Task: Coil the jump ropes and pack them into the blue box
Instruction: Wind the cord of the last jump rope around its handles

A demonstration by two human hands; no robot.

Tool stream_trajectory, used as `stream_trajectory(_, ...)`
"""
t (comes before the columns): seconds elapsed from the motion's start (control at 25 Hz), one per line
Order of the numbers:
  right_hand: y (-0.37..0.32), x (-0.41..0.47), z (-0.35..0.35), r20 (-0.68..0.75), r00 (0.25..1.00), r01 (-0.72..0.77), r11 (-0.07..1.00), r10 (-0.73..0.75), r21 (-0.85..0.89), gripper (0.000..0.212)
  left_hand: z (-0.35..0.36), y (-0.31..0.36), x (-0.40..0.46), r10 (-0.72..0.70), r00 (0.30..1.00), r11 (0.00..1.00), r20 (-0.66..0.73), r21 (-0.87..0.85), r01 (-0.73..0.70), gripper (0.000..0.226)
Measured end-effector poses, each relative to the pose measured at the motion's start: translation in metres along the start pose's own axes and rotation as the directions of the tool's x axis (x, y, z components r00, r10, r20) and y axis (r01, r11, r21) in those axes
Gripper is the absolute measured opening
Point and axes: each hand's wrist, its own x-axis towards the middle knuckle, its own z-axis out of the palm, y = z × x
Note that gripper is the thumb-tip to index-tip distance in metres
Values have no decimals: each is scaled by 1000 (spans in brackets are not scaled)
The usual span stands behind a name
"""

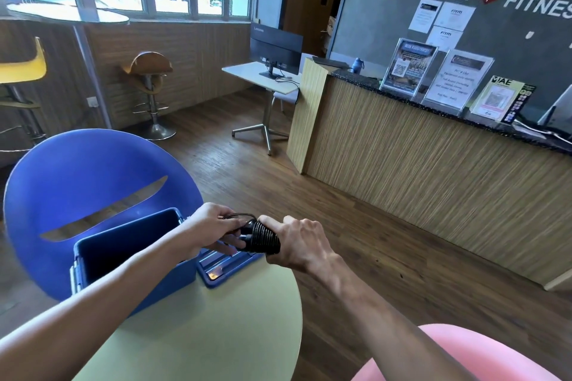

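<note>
Holding a black jump rope wound in tight turns around its handles (263, 237), the person works just right of centre in the lower half of the frame. The right hand (297, 244) is clamped around the wound bundle, fingers curled over its far end. The left hand (213, 230) pinches a loose end of thin black cord at the bundle's near end, where a small loop stands free above the turns.

Judgement: the winding of this rope is nearly complete, with only the short tail left to secure.

The blue plastic box (130, 254) stands open on the pale yellow-green round table (216, 334), lower left of centre, directly beside the left hand. Its visible interior is dark and shows no rope, though the bottom is partly hidden by the left forearm. The blue ribbed plastic lid (223, 266) lies flat on the table, touching the box's right side and just below the bundle.

Packing is therefore not yet done for this rope. No other ropes are visible, so the number remaining cannot be determined.
</note>
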Motion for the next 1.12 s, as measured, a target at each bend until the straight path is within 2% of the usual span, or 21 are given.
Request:
stream_trajectory(0.08, 1, 3, 2, -11, 1000, -14, 1000, 14, -2, 63, 0, -6, 3, 63, 997, 997, -36, -38, -65, 13)
stream_trajectory(0.16, 3, 6, 4, -26, 999, -33, 999, 33, 13, 62, 2, -11, 6, 179, 980, 982, -92, 77, -172, 7)
stream_trajectory(0.28, 7, 10, 8, -23, 999, -46, 999, 46, 27, 66, 6, -14, 6, 296, 950, 931, -103, 252, -263, 16)
stream_trajectory(0.32, 7, 10, 9, -22, 999, -49, 998, 50, 33, 67, 6, -13, 6, 289, 953, 934, -94, 244, -260, 17)
stream_trajectory(0.44, 8, 13, 12, -39, 998, -49, 998, 50, 33, 68, 7, -8, 7, 177, 984, 983, -10, 52, -176, 19)
stream_trajectory(0.52, 9, 15, 13, -64, 997, -40, 998, 42, 41, 67, 4, -4, 6, 151, 988, 988, 41, -26, -150, 19)
stream_trajectory(0.64, 14, 15, 15, -63, 997, -37, 999, 39, 35, 69, -4, 8, 6, 140, 983, 988, 117, -83, -130, 25)
stream_trajectory(0.72, 17, 13, 18, -55, 996, -61, 997, 64, 50, 72, -7, 16, 6, 132, 982, 991, 132, -54, -126, 31)
stream_trajectory(0.84, 20, 19, 18, -84, 991, -97, 993, 102, 60, 73, 0, 19, 6, 139, 987, 988, 79, 59, -143, 34)
stream_trajectory(0.96, 22, 26, 20, -68, 991, -108, 992, 112, 71, 70, 11, 11, 14, 175, 979, 962, -104, 229, -147, 54)
stream_trajectory(1.04, 25, 28, 21, -61, 990, -122, 990, 126, 71, 66, 18, 4, 19, 236, 954, 939, -182, 294, -176, 46)
stream_trajectory(1.12, 28, 27, 25, -61, 987, -144, 986, 149, 81, 61, 28, -2, 20, 282, 942, 914, -182, 351, -206, 34)
